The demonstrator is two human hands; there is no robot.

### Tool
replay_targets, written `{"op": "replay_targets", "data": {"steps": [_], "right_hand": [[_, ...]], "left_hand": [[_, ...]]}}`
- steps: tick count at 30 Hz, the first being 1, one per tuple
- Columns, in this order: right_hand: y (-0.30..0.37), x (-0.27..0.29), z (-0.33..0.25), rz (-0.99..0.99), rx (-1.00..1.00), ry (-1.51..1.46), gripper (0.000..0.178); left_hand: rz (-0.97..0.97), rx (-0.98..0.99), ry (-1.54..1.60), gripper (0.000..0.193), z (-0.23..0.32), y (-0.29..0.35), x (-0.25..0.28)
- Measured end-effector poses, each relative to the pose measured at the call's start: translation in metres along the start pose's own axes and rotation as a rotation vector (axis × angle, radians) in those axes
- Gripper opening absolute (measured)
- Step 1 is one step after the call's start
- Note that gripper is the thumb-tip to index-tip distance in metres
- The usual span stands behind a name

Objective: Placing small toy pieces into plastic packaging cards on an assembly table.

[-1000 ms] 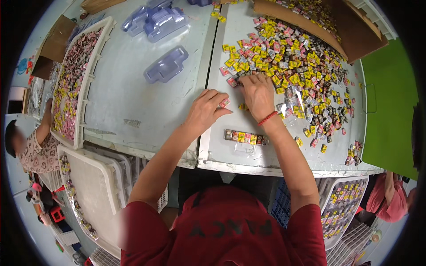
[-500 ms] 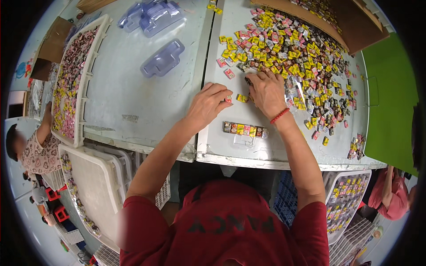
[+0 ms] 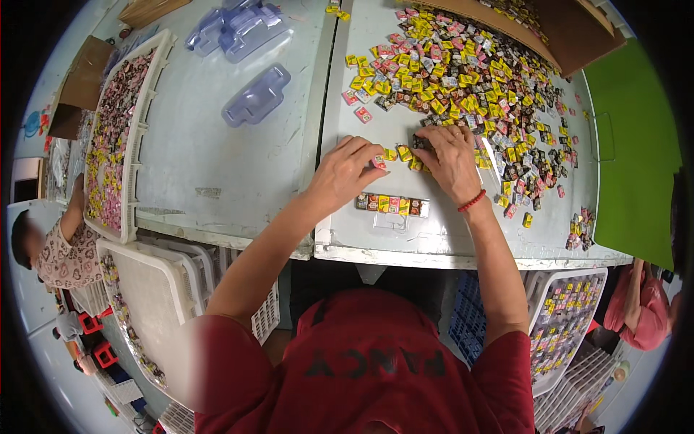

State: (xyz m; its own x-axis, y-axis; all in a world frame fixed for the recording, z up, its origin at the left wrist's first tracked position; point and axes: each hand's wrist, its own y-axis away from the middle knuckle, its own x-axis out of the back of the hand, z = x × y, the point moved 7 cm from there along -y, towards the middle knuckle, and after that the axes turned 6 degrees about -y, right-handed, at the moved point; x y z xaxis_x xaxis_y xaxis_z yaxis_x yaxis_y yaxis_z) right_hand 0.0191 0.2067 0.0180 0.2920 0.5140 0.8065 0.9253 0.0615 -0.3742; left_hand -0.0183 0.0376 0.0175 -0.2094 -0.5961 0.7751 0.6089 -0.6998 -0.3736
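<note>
Pinched at the fingertips of my left hand [image 3: 345, 172] is a small pink packet [image 3: 379, 162]. My right hand [image 3: 450, 163] closes its thumb and fingers on a small dark packet [image 3: 419, 142]. Between the two hands, several small yellow packets [image 3: 391, 154] lie on the white table. Nearer to me is a clear plastic tray [image 3: 391, 221] with a row of dark, yellow and pink packets [image 3: 394, 205] along its far part. Beside my right wrist, a clear plastic piece [image 3: 493, 160] lies among loose packets.
A large heap of mixed packets [image 3: 463, 79] spreads from an open cardboard box [image 3: 571, 32]. Blue-tinted plastic trays [image 3: 256, 94] lie on the left table. A white crate [image 3: 134, 170] of packets stands at far left, where another person [image 3: 61, 246] reaches in. Another person is at right.
My right hand has moved slightly right and nearer to me, away from the heap, with a dark packet. The left hand keeps the pink packet. The whole view has shifted slightly.
</note>
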Motion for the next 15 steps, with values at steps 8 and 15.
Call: {"op": "replay_targets", "data": {"steps": [8,15], "right_hand": [[0.011,0.011,-0.006,0.073,-0.058,0.039,0.031],[0.033,0.022,-0.015,0.099,-0.098,0.036,0.033]], "left_hand": [[0.004,0.165,-0.097,0.042,0.001,-0.014,-0.011],[-0.009,0.033,-0.080,0.035,0.002,-0.009,-0.019]]}}
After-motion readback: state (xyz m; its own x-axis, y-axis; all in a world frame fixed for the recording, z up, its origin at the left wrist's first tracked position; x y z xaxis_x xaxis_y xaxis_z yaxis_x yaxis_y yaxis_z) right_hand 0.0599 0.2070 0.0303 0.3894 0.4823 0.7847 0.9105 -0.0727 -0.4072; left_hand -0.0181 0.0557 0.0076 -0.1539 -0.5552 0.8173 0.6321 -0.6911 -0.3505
